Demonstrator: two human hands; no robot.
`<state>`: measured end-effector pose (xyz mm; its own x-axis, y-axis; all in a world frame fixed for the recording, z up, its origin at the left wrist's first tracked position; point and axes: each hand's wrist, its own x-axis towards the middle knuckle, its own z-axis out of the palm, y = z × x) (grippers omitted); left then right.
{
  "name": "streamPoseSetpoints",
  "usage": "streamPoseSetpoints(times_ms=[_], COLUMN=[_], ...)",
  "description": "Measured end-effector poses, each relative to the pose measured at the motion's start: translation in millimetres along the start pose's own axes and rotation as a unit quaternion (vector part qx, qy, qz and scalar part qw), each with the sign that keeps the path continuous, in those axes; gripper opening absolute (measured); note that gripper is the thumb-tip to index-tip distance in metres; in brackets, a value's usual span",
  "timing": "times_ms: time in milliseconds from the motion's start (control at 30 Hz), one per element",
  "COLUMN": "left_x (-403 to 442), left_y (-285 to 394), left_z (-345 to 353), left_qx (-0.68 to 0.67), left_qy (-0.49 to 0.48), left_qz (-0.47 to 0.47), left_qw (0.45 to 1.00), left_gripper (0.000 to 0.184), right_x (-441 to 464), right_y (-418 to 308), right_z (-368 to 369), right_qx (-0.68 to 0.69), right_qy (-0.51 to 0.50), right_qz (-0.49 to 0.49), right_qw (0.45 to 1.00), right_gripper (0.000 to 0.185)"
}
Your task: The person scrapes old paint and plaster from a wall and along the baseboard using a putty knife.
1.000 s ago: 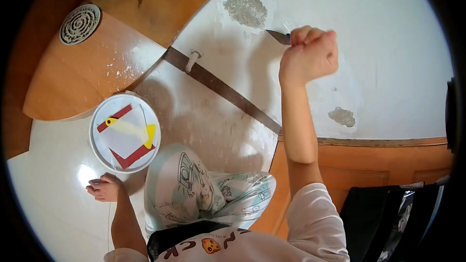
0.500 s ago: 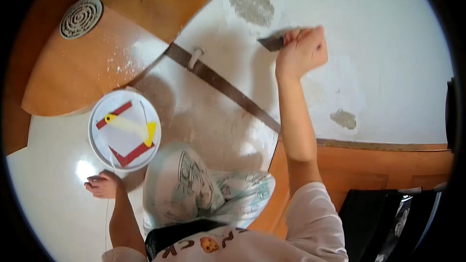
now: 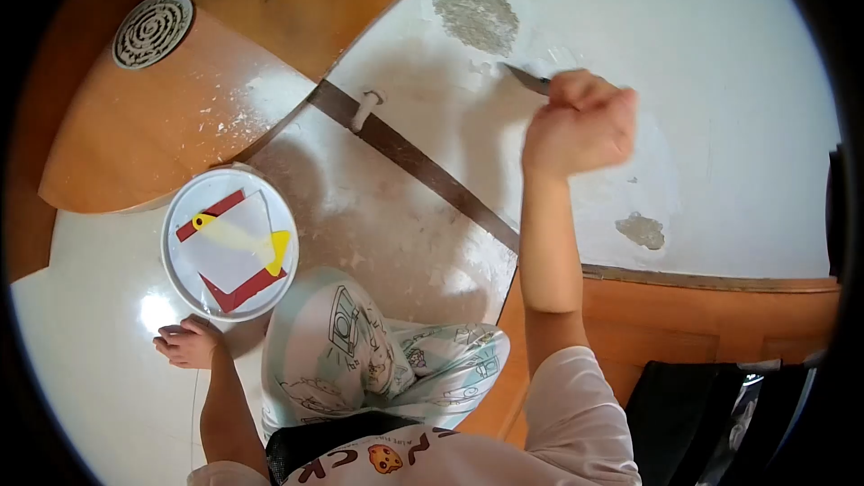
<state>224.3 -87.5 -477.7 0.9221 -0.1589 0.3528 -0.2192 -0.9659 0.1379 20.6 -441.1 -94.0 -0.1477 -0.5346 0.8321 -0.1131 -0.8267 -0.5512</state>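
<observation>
My right hand [image 3: 580, 124] is closed around a scraper [image 3: 526, 79]. Its dark blade is in front of the white wall [image 3: 729, 117], near the upper bare patch [image 3: 477, 21]; whether it touches, I cannot tell. My left hand [image 3: 189, 343] is just beside the round white container [image 3: 167, 252]; its grip I cannot tell.
</observation>
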Motion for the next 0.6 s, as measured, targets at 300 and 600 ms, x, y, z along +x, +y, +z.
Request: streamPoseSetpoints(times_ms=[300,600], left_x=[0.5,2.3], left_y=[-5.0,4.3], left_z=[-2.3,-3.8], left_qx=[0.005,0.015], left_qy=[-0.006,-0.041], left_qz=[0.013,-0.004], left_qw=[1.0,0.999], left_gripper=[0.039,0.045], right_x=[-12.5,-14.9], right_y=[13.6,23.7], right_z=[-4.6,-0.1], right_qx=[-0.087,-0.027], right_qy=[-0.073,-0.057], right_qz=[-0.06,-0.028], right_qw=[0.992,0.998], right_gripper=[0.042,0.04])
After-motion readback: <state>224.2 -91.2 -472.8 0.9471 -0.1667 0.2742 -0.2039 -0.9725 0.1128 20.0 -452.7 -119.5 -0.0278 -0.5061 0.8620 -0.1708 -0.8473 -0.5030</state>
